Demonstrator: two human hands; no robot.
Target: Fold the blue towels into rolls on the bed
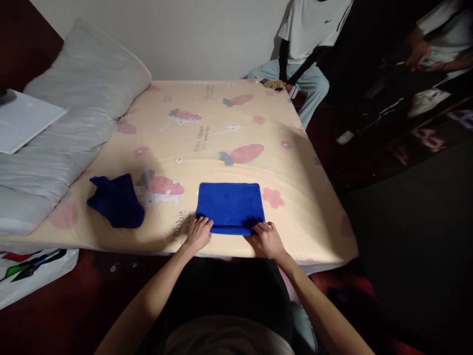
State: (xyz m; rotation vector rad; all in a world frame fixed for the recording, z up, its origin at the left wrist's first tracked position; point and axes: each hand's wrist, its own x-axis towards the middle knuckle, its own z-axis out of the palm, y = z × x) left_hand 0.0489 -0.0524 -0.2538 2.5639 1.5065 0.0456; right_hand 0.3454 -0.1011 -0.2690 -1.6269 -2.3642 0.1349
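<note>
Gripping the near edge of a blue cloth (229,202): two bare hands. Left hand (199,234): fingers bent over the near left corner, closed on the fabric. Right hand (269,239): closed likewise on the near right corner. Blue cloth: rectangular, laid flat, narrow fold along its near edge; located at the near side of a patterned sheet (310,212). Sheet: pale yellow, printed with carrots, rabbits, flowers and lettering. Second blue cloth (117,202): crumpled, well apart to the left. Grey bedding (86,79): one bulky length along the left side. White panel (29,121): flat, resting on the bedding. Seated person (312,24): far right corner; white shirt, dark sleeves, pale blue trousers. Tan item (273,84): small, on the sheet near that person; kind unclear. White bag (44,281): coloured markings, near left, below the sheet's edge.
</note>
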